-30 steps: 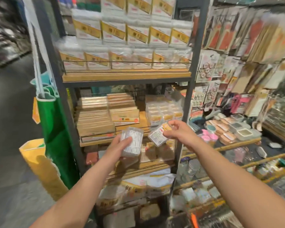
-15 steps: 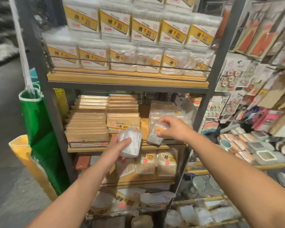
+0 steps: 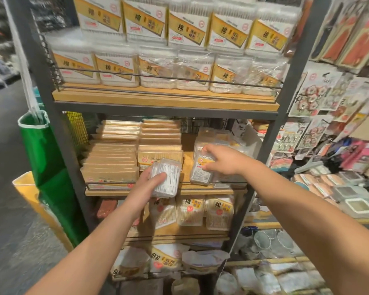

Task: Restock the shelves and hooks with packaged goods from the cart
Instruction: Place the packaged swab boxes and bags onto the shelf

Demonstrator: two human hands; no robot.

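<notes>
My left hand [image 3: 151, 184] grips a clear plastic box of white floss picks [image 3: 166, 177] in front of the middle shelf [image 3: 158, 191]. My right hand [image 3: 224, 159] holds a second clear box with a yellow label [image 3: 201, 171], tilted at the right part of that shelf, against a stack of similar clear boxes [image 3: 219, 139]. Flat tan toothpick packs [image 3: 113, 160] fill the shelf's left and centre. The cart is out of view.
Cotton swab tubs [image 3: 158, 67] crowd the top shelf behind a wire rail. Bagged swabs [image 3: 190, 211] sit on the shelf below. Hooks with hanging packs [image 3: 332, 96] and a counter of small goods [image 3: 349, 194] lie right. A green bag [image 3: 45, 158] hangs left by the aisle.
I have stepped closer to the shelf. My right hand carried its labelled box up and forward to the clear box stack. The left hand kept its box at about the same place.
</notes>
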